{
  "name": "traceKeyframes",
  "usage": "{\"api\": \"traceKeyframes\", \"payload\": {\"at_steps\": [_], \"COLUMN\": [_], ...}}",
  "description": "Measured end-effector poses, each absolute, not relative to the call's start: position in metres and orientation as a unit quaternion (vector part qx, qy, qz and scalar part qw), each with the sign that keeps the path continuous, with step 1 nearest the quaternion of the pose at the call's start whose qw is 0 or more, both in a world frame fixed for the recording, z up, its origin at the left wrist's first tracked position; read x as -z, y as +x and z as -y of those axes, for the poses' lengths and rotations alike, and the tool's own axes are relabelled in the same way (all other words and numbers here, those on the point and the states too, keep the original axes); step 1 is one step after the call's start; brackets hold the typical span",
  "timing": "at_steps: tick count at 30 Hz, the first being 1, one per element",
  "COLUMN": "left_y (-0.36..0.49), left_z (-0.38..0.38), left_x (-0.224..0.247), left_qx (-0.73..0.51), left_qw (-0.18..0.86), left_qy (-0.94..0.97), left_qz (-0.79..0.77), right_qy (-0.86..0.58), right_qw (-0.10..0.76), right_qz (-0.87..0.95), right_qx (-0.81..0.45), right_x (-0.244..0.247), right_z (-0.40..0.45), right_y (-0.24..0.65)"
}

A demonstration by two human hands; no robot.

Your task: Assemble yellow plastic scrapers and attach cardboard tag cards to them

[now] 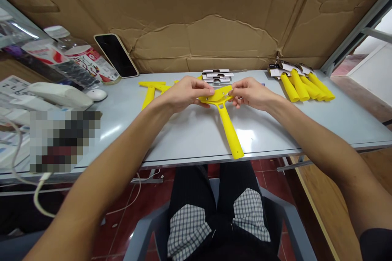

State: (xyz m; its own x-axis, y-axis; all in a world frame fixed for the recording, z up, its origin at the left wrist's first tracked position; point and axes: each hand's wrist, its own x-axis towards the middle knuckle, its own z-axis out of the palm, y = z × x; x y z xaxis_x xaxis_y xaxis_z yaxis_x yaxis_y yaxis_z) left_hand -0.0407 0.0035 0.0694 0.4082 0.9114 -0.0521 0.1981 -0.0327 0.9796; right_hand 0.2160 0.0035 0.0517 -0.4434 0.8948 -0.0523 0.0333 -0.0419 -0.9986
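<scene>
Yellow plastic T-shaped scraper (230, 128) above the grey desk (183, 140), head (218, 96) pinched at either end by left hand (184, 93) and right hand (251, 94). It seems unfinished; yellow handles (299, 85) with black-and-white cards (277, 72), at right, look done; yellow T-shaped scrapers (149, 96) at left seemingly wait.

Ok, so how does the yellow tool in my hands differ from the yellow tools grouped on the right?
The held tool is gripped at its head by your left hand and right hand; the grouped tools lie on the table.
The held tool's yellow head shows, while the grouped tools' far ends are covered by black-and-white packaging.
Both have yellow handles, pointing roughly toward you.
</scene>
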Motion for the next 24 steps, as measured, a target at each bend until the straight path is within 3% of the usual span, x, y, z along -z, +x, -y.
{"api": "traceKeyframes", "payload": {"at_steps": [24], "left_y": [-0.038], "left_z": [-0.012], "left_x": [-0.055], "left_qx": [-0.342], "left_qw": [0.592], "left_qy": [0.584], "left_qz": [-0.438], "right_qy": [-0.389], "right_qw": [0.329], "right_qz": [0.571], "right_qx": [-0.644], "right_x": [-0.056], "right_z": [-0.001], "right_y": [0.22]}}
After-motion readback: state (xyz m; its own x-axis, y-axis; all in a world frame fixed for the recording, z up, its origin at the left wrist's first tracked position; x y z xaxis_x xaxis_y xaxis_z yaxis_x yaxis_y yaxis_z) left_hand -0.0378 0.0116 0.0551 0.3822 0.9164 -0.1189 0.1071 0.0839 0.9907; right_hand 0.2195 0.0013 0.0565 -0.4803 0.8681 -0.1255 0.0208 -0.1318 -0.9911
